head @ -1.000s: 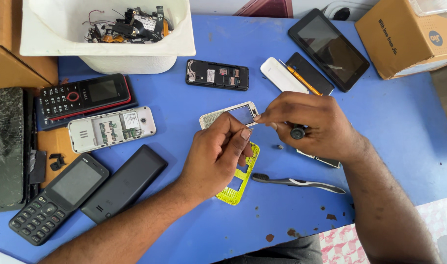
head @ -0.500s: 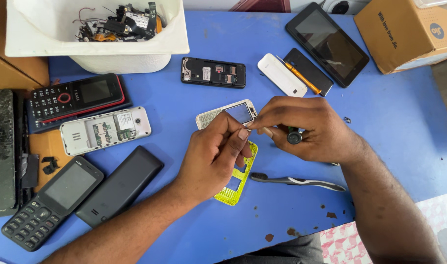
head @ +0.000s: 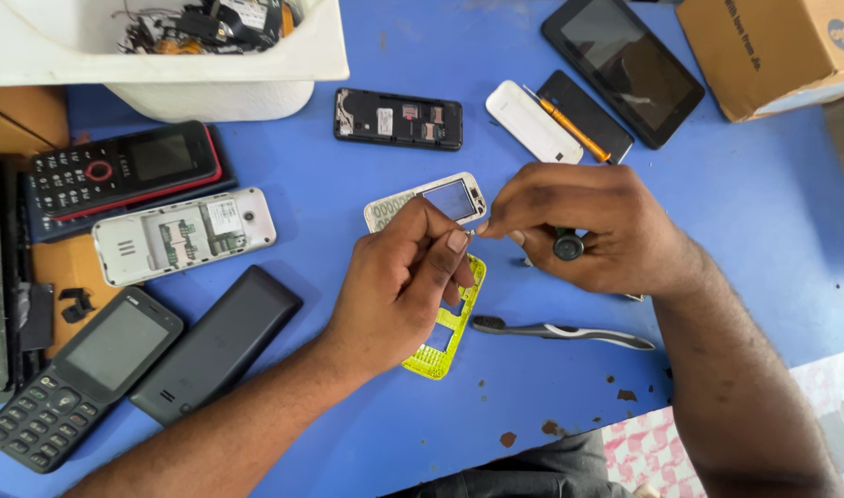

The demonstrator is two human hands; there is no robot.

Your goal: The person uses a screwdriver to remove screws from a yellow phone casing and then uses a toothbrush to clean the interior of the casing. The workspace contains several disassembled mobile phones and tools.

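My left hand (head: 399, 281) and my right hand (head: 583, 226) meet fingertip to fingertip over the blue table (head: 745, 221), pinching something too small to make out. My right hand also grips a small screwdriver whose black round cap (head: 568, 246) shows between the fingers. Just behind the fingertips lies a white keypad phone front (head: 427, 201). A yellow phone frame (head: 445, 323) lies under my left hand, partly hidden by it.
A toothbrush (head: 560, 332) lies near my right wrist. An opened black phone (head: 398, 119), a white phone back (head: 533, 122), an orange tool (head: 570, 129), a tablet (head: 620, 66), a cardboard box (head: 772, 51), a white parts tub (head: 210, 55) and several phones (head: 127, 171) surround.
The view has shifted slightly; both hands stay together at the same spot, fingers pinching closer over the white phone front.
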